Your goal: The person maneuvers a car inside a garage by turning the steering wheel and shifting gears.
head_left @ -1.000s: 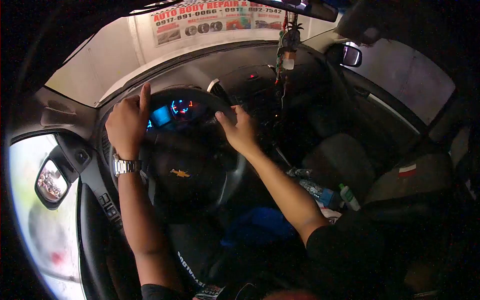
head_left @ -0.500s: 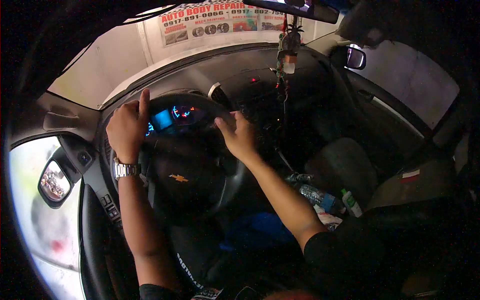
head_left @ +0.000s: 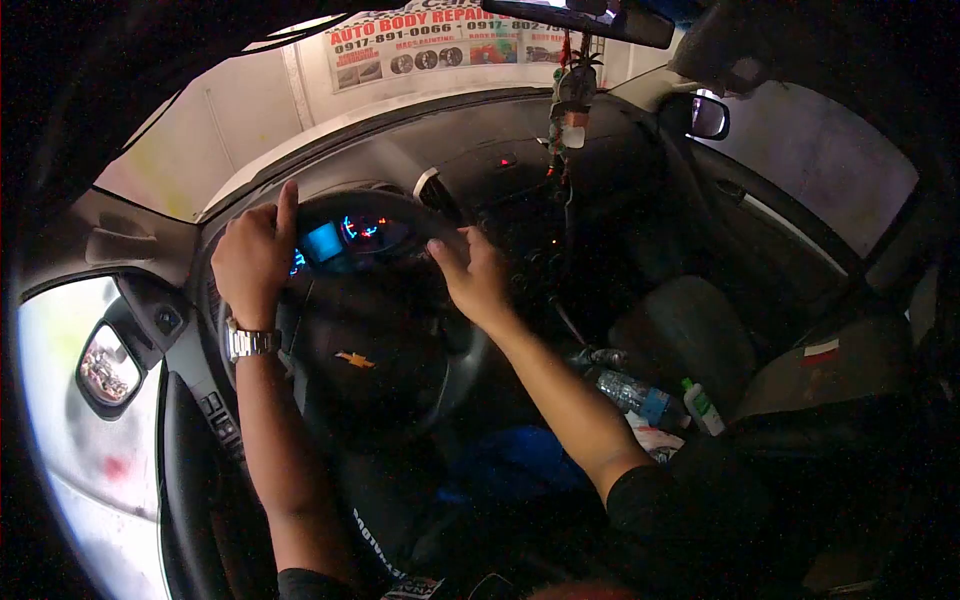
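Note:
My left hand [head_left: 252, 262] is closed round the upper left of a dark steering wheel [head_left: 462, 365], its thumb pointing up along the rim. On that wrist sits a silver metal watch [head_left: 250, 341]. At the wheel's upper right, my right hand [head_left: 474, 278] grips the rim with the thumb lying over it; its other fingers are mostly hidden. A gold bow-tie emblem [head_left: 355, 359] marks the wheel's hub. Between my hands the instrument cluster [head_left: 325, 242] glows blue, with a few orange lights.
Beads and ornaments [head_left: 573, 110] hang from the rear-view mirror [head_left: 590, 18]. A clear plastic bottle [head_left: 635, 395] and a white bottle with a green cap [head_left: 703, 408] lie between the seats. Beyond the windshield hangs a printed repair-shop banner [head_left: 430, 48]. The left side mirror [head_left: 108, 368] shows through the window.
The view has shifted very slightly, and the hanging ornaments have swung a little. Both hands keep their places on the steering wheel.

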`<state>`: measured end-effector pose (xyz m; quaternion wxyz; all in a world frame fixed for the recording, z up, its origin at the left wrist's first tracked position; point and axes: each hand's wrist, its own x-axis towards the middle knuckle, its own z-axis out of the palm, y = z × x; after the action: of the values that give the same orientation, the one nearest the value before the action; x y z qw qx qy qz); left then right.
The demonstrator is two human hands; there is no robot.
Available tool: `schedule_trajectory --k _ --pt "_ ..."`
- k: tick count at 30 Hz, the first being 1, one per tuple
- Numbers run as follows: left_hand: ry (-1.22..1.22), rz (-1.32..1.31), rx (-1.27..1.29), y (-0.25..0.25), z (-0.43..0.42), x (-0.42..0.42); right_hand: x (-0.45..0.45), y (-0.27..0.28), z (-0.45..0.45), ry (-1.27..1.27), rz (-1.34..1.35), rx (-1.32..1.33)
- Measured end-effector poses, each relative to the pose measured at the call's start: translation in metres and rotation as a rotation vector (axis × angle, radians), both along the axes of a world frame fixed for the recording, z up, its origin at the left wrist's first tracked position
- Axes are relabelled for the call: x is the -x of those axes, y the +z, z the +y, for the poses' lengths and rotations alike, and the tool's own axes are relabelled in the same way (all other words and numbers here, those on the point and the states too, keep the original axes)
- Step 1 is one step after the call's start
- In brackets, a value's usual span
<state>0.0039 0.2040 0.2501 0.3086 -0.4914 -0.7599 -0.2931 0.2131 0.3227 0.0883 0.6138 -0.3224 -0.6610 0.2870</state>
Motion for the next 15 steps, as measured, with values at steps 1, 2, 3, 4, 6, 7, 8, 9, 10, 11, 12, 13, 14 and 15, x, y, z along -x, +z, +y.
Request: schedule_trajectory --k 1,2,3,4,6,7,8,9,10,11,12,13,14,15 --pt "0.011 0.004 0.008 0.0 0.0 -0.001 0.0 -0.001 -0.001 -0.005 0.002 0.007" --pt "0.022 0.008 0.016 0.001 0.0 -0.002 0.001 -0.001 -0.001 -0.011 0.004 0.015" --pt "0.015 0.016 0.009 0.0 0.001 -0.002 0.001 -0.003 0.0 -0.012 0.006 0.015" --pt "0.008 0.024 0.001 0.0 0.001 -0.001 0.002 -0.004 0.001 -0.013 0.006 0.015" --pt "-0.006 0.025 -0.007 -0.001 0.001 -0.001 0.001 -0.005 0.001 -0.011 -0.004 0.026" --pt "-0.014 0.018 -0.009 -0.001 0.001 -0.001 0.001 -0.004 0.001 -0.008 -0.015 0.036" --pt "-0.021 0.014 -0.012 0.0 0.001 0.0 0.001 -0.004 0.001 -0.005 -0.025 0.044" --pt "-0.018 0.003 -0.005 -0.001 0.001 0.001 0.0 -0.001 -0.001 -0.002 -0.04 0.048" --pt "-0.014 -0.006 0.001 -0.002 0.001 0.003 -0.002 0.002 -0.002 0.0 -0.054 0.05" --pt "-0.01 -0.016 0.004 -0.001 -0.001 0.005 -0.003 0.005 -0.003 0.004 -0.068 0.049" --pt "-0.009 -0.043 -0.007 -0.002 -0.007 0.007 -0.003 0.001 0.0 0.01 -0.054 0.025" --pt "-0.007 -0.071 -0.016 -0.005 -0.019 0.009 -0.002 -0.006 0.004 0.016 -0.043 0.001" --pt "-0.004 -0.102 -0.027 -0.011 -0.034 0.014 -0.002 -0.014 0.007 0.024 -0.033 -0.023" --pt "-0.057 -0.101 -0.137 -0.032 -0.046 0.033 -0.004 -0.017 0.002 0.029 -0.02 -0.021"
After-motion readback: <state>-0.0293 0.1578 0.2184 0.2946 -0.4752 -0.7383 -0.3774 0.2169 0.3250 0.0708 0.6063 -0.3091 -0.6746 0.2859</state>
